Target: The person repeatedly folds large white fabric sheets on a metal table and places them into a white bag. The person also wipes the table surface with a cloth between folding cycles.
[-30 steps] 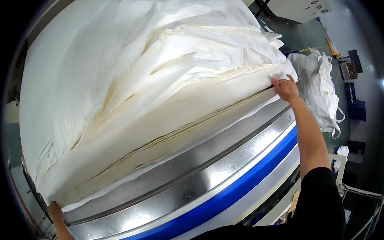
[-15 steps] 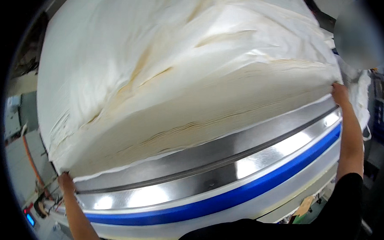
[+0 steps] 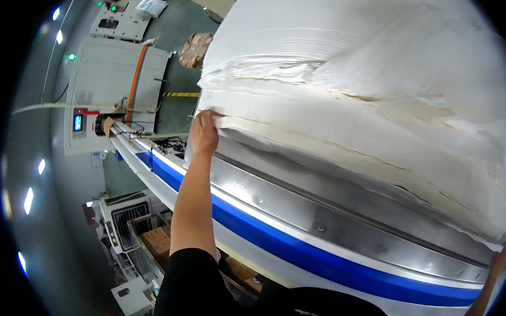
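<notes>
Black short sleeves, bare forearms; maybe printed shirt front.

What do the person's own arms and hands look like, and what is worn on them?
Both forearms are bare. The left hand wears no glove, ring or watch; a short black sleeve covers the upper arm. Of the right hand only a small bare part shows at the picture's rim.

The big white cloth pile [image 3: 366,106] is blocking my way ahead; only the shiny metal ledge [image 3: 329,211] is lying bare.
</notes>
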### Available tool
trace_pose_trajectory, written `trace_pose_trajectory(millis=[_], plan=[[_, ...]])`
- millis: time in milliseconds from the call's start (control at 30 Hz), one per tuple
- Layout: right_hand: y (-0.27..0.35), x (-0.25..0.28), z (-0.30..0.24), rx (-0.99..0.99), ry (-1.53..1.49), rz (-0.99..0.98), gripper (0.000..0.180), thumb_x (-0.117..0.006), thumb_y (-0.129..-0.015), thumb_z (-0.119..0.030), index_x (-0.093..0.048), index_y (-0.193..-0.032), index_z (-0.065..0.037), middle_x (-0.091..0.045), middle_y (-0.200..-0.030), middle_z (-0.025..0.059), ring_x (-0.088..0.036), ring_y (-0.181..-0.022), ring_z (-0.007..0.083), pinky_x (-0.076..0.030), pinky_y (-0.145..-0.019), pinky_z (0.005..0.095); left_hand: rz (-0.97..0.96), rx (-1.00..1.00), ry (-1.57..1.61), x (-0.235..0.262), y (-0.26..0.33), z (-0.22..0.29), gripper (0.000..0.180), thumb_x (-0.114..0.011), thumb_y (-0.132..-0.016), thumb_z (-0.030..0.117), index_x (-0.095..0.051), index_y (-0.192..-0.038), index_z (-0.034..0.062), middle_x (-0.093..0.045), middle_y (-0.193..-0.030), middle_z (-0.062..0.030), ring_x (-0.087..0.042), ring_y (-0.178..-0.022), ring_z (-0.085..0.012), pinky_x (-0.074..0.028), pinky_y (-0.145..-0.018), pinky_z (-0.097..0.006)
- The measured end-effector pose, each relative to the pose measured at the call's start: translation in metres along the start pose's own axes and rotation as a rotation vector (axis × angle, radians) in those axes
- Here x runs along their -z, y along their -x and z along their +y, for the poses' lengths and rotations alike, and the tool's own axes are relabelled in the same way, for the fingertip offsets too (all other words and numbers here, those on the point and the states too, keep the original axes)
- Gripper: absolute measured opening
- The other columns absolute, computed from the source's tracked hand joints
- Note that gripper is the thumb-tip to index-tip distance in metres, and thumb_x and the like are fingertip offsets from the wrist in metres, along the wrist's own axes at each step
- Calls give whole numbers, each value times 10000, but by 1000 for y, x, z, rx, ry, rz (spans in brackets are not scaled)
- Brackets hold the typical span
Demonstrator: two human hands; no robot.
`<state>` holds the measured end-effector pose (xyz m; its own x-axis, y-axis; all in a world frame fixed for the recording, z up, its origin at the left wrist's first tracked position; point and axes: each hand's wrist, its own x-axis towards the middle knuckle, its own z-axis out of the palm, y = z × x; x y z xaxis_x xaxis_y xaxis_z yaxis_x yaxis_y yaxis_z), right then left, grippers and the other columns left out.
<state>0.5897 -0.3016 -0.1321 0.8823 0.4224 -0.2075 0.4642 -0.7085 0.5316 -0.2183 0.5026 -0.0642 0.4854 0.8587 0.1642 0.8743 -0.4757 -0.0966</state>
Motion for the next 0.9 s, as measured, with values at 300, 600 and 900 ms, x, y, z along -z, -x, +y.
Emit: trace_pose_trajectory(millis=[300, 600, 900], plan=[[109, 165, -167, 171, -302, 187, 474, -540, -786, -10, -490, -1256, 24, -529, -1259, 203, -483, -1189, 348, -375, -1020, 398, 95, -93, 75, -19, 15, -15, 492, -603, -765, 73, -469, -1236, 109, -510, -1230, -111, -502, -1115, -315, -394, -951, -436], [172, 319, -365, 566, -556, 330, 344, -602, -783, -31, -562, -1124, -18, -554, -1209, 172, -503, -1156, 343, -390, -996, 408, 176, -157, 169, -15, 12, -21, 488, -624, -755, 80, -489, -1220, 138, -533, -1163, -65, -513, -1106, -272, -388, -952, -416], [226, 454, -555, 1003, -774, 372, 238, -629, -744, -67, -610, -979, -31, -591, -1130, 121, -550, -1073, 314, -439, -927, 405, 229, -243, 168, -26, 15, -33, 334, -626, -716, 77, -558, -1041, 119, -543, -1097, -49, -519, -1082, -217, -401, -918, -400]])
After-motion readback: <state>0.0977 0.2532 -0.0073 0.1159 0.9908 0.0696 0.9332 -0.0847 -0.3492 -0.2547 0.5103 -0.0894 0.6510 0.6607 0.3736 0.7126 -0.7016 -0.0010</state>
